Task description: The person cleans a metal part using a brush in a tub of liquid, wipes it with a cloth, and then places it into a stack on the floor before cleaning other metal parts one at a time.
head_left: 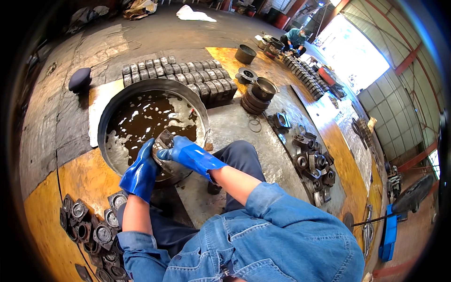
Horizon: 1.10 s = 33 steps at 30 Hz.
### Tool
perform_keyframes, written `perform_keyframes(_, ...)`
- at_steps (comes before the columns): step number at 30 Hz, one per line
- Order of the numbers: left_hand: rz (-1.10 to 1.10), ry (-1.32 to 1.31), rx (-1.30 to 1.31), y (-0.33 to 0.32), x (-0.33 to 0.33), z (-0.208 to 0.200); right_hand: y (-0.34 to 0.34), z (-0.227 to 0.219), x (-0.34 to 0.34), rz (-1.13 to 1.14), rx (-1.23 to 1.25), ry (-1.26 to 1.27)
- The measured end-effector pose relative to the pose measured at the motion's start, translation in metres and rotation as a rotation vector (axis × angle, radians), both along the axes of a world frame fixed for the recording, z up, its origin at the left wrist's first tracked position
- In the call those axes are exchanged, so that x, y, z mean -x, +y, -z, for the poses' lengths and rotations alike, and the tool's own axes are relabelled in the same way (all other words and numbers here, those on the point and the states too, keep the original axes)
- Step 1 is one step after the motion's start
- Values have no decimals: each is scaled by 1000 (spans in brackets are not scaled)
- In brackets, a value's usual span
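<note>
Right hand (185, 153), blue-gloved, gripping a dark metal part (163, 142); left hand (142, 170), likewise gloved, set against the part's left side, though how far it closes I cannot tell; the part, over the near side of a round basin (152, 84) of brown, foamy liquid; metal blocks (185, 75), in rows beyond; flanged castings (101, 233), heaped at left.

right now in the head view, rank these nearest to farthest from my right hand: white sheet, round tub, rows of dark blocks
From your right hand:
1. Round tub: directly below and ahead-left.
2. Rows of dark blocks: beyond the tub's far rim.
3. White sheet: far back on the floor.
</note>
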<state>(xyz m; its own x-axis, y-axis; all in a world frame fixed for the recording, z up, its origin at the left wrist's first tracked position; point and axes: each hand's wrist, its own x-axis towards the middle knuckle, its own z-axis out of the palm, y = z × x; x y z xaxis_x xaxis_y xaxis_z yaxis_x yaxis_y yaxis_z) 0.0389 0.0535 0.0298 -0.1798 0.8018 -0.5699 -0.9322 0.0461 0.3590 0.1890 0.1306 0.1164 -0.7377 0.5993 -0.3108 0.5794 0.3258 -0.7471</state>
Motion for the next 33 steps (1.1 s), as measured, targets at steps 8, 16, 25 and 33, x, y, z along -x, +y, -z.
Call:
perform_keyframes(8, 24, 42, 37, 2, 4, 9, 2, 1, -1, 14, -14, 19)
perform_keyframes(16, 32, -44, -103, 0, 12, 24, 2, 9, 6, -15, 41, 66)
perform_keyframes(25, 20, 47, 28, -5, 10, 6, -12, -27, 0, 12, 1, -13)
perform_keyframes(33, 55, -122, -262, -3, 11, 36, 0, 9, 3, -7, 58, 174)
